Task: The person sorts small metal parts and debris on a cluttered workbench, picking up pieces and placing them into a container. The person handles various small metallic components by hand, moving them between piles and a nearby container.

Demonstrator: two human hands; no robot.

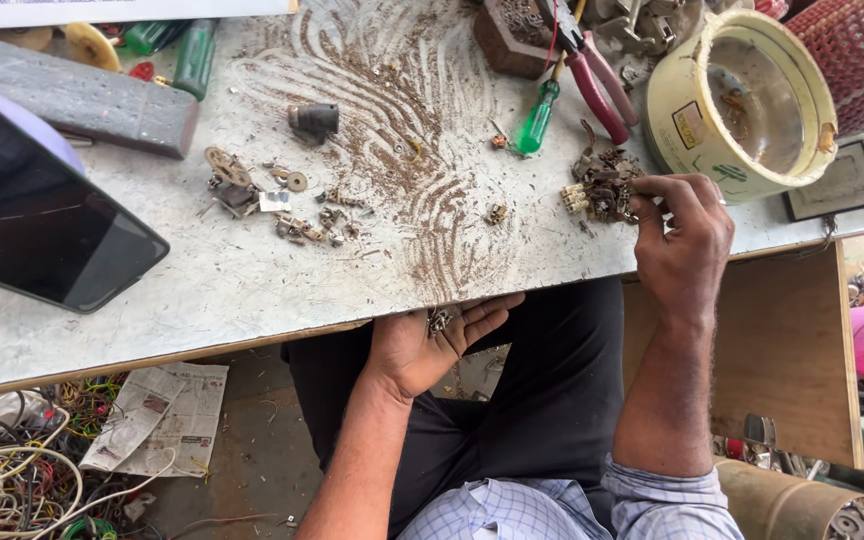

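Left hand point(432, 345) cupping small metal bits point(439, 321), dusty, tangled

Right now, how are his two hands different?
The left hand is cupped palm-up below the table edge, cradling small metal bits. The right hand rests on the table, back upward, fingers on a pile of brown parts. Both are bare.

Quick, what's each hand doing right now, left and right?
Left hand: open, cupped at the table edge, small metal bits in the palm.
Right hand: fingers on the pile of small parts.
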